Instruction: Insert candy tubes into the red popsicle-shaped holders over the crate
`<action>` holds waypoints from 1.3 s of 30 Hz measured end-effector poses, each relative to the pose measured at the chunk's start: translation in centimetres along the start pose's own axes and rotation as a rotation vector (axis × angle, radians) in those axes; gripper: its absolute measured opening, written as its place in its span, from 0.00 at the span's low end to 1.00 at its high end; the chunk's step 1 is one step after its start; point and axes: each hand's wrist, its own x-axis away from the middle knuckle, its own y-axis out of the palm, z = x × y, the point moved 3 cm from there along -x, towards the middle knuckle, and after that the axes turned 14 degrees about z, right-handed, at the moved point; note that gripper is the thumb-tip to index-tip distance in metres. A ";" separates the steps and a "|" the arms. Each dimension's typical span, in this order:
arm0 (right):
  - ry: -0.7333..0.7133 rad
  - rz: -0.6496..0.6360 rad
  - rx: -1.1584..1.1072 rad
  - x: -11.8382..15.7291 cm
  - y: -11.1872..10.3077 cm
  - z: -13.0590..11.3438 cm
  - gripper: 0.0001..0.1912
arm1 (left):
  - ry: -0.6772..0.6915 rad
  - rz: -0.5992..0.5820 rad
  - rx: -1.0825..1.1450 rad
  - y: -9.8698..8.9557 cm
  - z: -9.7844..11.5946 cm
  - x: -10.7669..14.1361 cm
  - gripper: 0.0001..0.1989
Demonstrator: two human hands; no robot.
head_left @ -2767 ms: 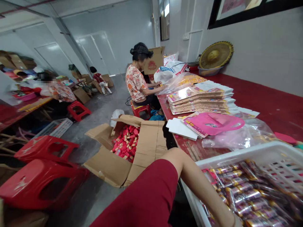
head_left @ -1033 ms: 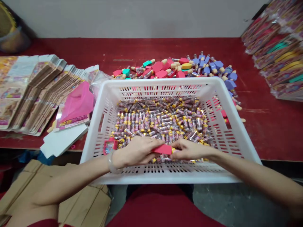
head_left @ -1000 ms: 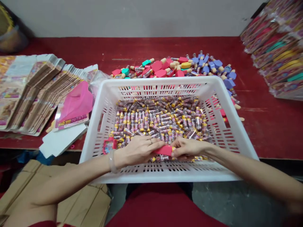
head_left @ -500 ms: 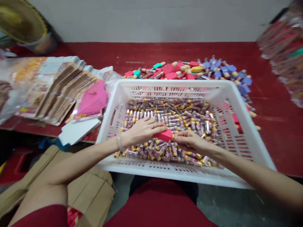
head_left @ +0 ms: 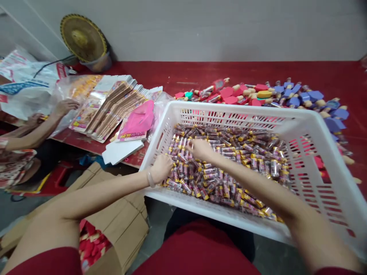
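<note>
A white plastic basket (head_left: 223, 219) holds a thick layer of small clear tubes (head_left: 210, 175) with yellow ends and purple labels. My left hand (head_left: 161, 168) is curled closed over the tubes at the basket's left side; what its fingers hold, if anything, is hidden. Just to its right, my right hand (head_left: 201, 150) reaches across with its fingers drawn together at the tubes, slightly blurred. Behind the basket lies a pile of red pieces (head_left: 226, 92) with wooden ends and tubes. A red piece with a clear tube (head_left: 214, 87) shows on top of that pile.
Purple pieces (head_left: 315, 95) lie at the back right. Left of the basket are printed cards (head_left: 114, 110), a pink sheet (head_left: 139, 118) and white cards (head_left: 122, 152). Another person's hand (head_left: 66, 107) is by a plastic bag. Below, a cardboard box (head_left: 129, 225) holds red pieces (head_left: 93, 244).
The red piece has left my hands, and one with a tube now shows on the back pile. Both hands have moved apart and down to the tubes at the left. The view has swung left.
</note>
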 end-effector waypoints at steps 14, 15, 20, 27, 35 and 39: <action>-0.304 0.145 -0.010 12.1 -7.9 7.0 0.14 | 0.026 -0.143 1.356 -6.2 2.8 -4.2 0.24; -0.358 0.193 0.027 13.1 -8.4 6.9 0.15 | 0.076 -0.171 1.357 -6.6 3.6 -4.6 0.24; -0.703 0.390 0.242 15.4 -9.4 5.5 0.13 | 0.189 -0.330 1.217 -8.0 5.3 -5.3 0.24; -0.936 0.452 0.196 16.4 -10.9 4.1 0.12 | 0.068 -0.844 1.513 -6.7 6.5 -4.8 0.21; -0.671 0.268 -0.031 16.9 -10.7 4.3 0.14 | 0.191 -0.666 1.344 -7.6 6.9 -4.2 0.24; 0.019 -0.299 -0.585 15.8 -8.4 6.8 0.22 | 0.450 -0.034 0.848 -7.2 7.0 -4.3 0.23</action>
